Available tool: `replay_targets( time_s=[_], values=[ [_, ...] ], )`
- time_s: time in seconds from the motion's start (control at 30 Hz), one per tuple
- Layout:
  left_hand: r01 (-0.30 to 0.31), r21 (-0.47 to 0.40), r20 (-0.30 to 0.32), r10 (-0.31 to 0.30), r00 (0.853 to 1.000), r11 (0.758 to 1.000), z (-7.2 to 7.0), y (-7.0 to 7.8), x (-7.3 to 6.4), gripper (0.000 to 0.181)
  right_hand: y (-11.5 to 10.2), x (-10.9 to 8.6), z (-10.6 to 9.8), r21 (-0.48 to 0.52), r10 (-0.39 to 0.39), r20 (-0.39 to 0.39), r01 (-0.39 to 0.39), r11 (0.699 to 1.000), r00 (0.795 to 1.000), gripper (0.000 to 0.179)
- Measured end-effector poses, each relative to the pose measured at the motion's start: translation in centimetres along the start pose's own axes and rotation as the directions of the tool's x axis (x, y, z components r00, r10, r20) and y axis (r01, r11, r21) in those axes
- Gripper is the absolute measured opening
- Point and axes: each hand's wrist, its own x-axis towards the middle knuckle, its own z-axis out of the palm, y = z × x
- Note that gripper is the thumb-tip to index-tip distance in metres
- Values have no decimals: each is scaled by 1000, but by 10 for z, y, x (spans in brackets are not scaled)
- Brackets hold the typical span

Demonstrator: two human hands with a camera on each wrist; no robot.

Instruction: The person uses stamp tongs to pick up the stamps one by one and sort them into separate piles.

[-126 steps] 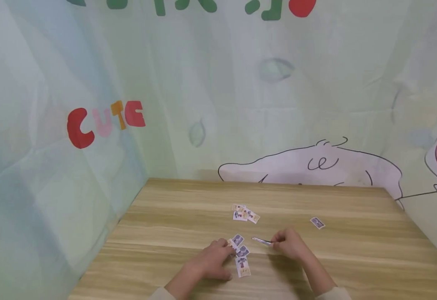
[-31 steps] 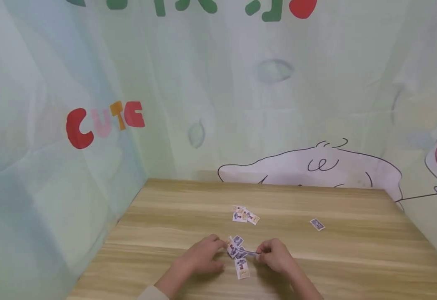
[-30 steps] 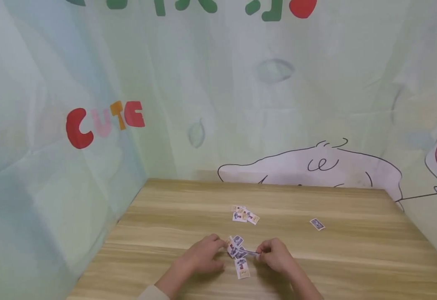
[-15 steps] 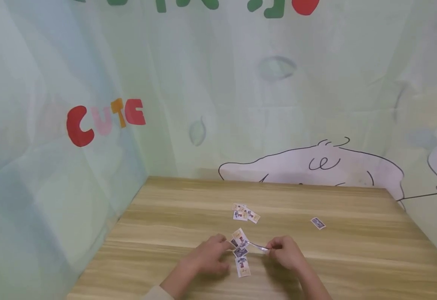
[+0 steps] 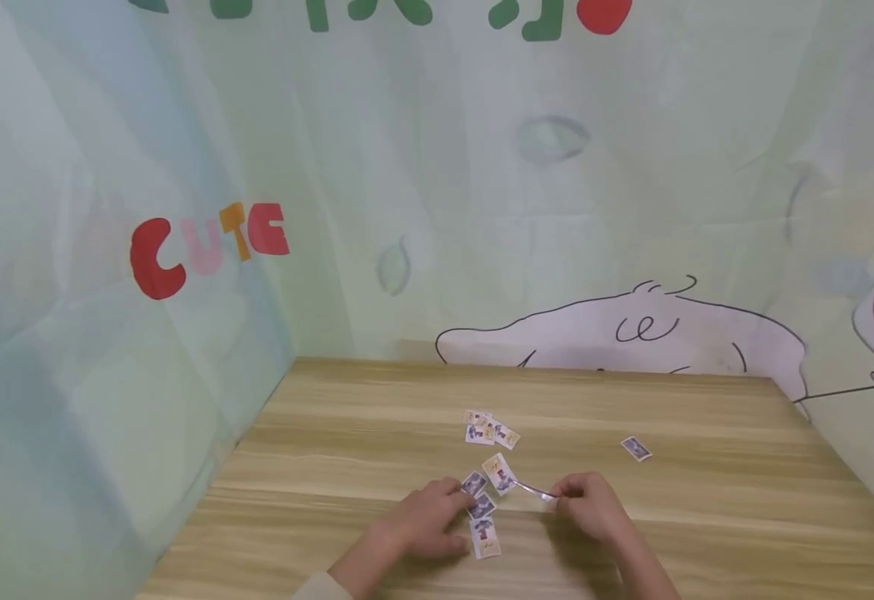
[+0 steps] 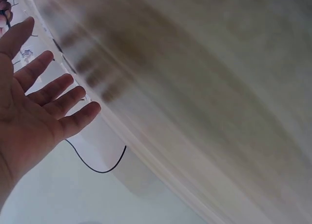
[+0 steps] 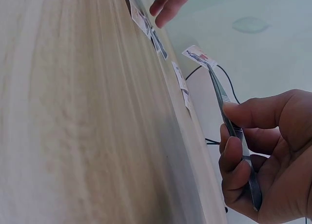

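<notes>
My right hand (image 5: 590, 504) holds a pair of metal tweezers (image 5: 536, 490) between thumb and fingers. A small picture stamp (image 5: 498, 472) is pinched in the tips, and in the right wrist view this stamp (image 7: 199, 56) is raised off the table. Just left of it, two dark stamps (image 5: 481, 506) lie touching each other, with a lighter stamp (image 5: 485, 538) below them. My left hand (image 5: 427, 521) is beside the dark stamps, its fingertips at their left edge; whether they touch is unclear. The left wrist view shows this hand (image 6: 41, 112) with extended, slightly bent, spread fingers.
Several overlapping stamps (image 5: 481, 432) lie farther back on the wooden table (image 5: 332, 467). One dark stamp (image 5: 636, 448) lies apart at the right. A printed cloth backdrop (image 5: 422, 192) hangs along the back and left edges.
The tweezers went from bare tips to the near group, picked up its top stamp, and moved up and right with it. The left hand has stayed beside the group, shifting slightly.
</notes>
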Motion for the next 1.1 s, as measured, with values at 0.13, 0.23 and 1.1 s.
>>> replay_targets(
  time_s=[0.13,0.23,1.1],
  values=[
    [-17,39,-2,17,1000,999,1,2,1,54,4,0,-4,-22,14,-23,-14,1000,1000,9],
    [-19,54,7,19,1000,998,0,2,0,54,5,-1,-7,-16,56,-48,-57,998,997,9],
    [-20,115,20,18,1000,993,5,4,2,50,28,-7,-32,-13,147,-95,-149,989,985,10]
  ],
)
